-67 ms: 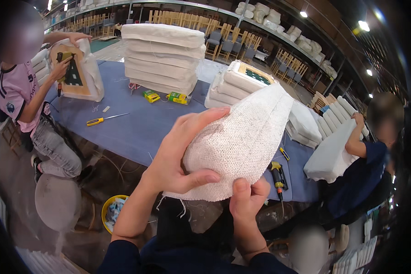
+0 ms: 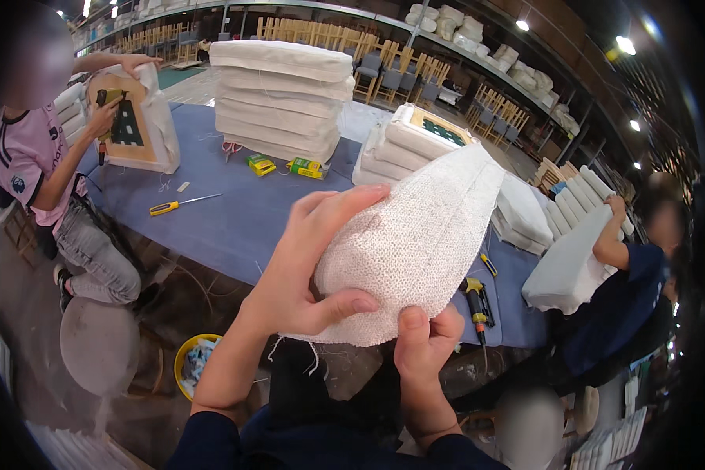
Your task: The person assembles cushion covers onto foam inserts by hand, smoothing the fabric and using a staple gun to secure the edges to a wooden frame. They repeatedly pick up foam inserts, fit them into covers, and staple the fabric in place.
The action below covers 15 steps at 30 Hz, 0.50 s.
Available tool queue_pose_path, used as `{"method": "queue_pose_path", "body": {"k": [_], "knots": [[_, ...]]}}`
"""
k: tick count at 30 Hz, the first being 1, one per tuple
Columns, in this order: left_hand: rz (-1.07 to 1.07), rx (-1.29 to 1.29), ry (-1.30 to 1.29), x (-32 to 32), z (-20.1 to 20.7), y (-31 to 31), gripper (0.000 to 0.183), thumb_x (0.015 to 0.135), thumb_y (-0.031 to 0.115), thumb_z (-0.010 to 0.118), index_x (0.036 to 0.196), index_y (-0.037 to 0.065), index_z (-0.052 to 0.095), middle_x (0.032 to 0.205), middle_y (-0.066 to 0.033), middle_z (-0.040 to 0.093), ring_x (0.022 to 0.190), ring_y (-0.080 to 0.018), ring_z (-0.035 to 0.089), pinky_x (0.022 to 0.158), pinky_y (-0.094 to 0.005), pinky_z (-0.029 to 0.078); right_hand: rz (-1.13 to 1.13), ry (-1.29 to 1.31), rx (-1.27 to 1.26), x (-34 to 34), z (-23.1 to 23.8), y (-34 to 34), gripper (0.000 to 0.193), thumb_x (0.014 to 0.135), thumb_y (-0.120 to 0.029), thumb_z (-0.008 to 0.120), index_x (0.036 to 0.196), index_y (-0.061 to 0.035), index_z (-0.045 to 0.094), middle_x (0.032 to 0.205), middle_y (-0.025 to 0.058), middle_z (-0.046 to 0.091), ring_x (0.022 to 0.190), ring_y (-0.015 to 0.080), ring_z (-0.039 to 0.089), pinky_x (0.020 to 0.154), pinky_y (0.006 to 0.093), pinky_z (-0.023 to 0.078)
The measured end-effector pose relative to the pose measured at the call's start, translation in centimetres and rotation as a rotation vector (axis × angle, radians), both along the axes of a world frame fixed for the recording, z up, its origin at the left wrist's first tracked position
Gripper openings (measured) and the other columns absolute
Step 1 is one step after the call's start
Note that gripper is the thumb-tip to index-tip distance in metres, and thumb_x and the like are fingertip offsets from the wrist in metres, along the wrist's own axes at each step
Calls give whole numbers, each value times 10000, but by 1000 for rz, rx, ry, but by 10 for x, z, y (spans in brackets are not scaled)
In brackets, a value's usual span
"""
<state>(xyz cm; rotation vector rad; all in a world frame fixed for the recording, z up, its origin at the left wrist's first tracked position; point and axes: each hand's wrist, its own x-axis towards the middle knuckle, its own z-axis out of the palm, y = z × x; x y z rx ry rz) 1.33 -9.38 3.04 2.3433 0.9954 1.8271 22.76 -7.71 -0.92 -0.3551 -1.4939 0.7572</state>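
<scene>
A cushion in off-white woven fabric (image 2: 415, 243) is held up in front of me, over the near edge of the table. My left hand (image 2: 301, 270) is closed round its left side, thumb on the near face and fingers stretched along the upper edge. With thumb against curled fingers, my right hand (image 2: 424, 337) pinches the fabric's lower edge. Loose threads (image 2: 313, 359) dangle from that edge near my left wrist. The cushion's far side is hidden from me. Beyond it, partly covered, lies a stack of fabric-covered seats (image 2: 384, 157).
On the blue-covered table (image 2: 211, 223) are a tall cushion stack (image 2: 278, 102), yellow-green boxes (image 2: 305, 168), a screwdriver (image 2: 182, 204) and a staple gun (image 2: 476, 301). One co-worker (image 2: 39, 168) staples a seat at left; another (image 2: 627, 266) handles a cushion at right. A yellow bucket (image 2: 182, 368) stands below.
</scene>
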Motion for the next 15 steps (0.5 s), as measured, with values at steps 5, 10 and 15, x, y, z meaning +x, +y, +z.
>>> {"method": "queue_pose_path", "body": {"k": [5, 10, 15], "knots": [[213, -72, -113, 28, -4, -39, 801, 965, 375, 740, 1606, -21, 468, 1599, -257, 511, 1472, -387, 496, 1230, -494, 332, -39, -175, 96, -1, 8, 6, 206, 970, -139, 798, 1059, 46, 795, 927, 113, 757, 773, 170, 673, 697, 305, 502], [427, -13, -72, 50, -1, -28, 614, 1024, 326, 671, 1566, 59, 566, 1567, -319, 452, 1390, -442, 527, 1176, -512, 397, -17, -192, 147, -12, 8, 8, 209, 1005, -115, 697, 1107, 49, 779, 981, 160, 746, 835, 249, 711, 761, 347, 545], [510, 86, -120, 37, 1, -6, 503, 945, 231, 745, 1446, 184, 727, 1495, -321, 510, 1308, -446, 551, 1117, -504, 416, 44, -289, 129, -9, 19, 45, 154, 968, -80, 675, 1031, 35, 756, 985, 178, 733, 871, 306, 715, 796, 372, 548]]}}
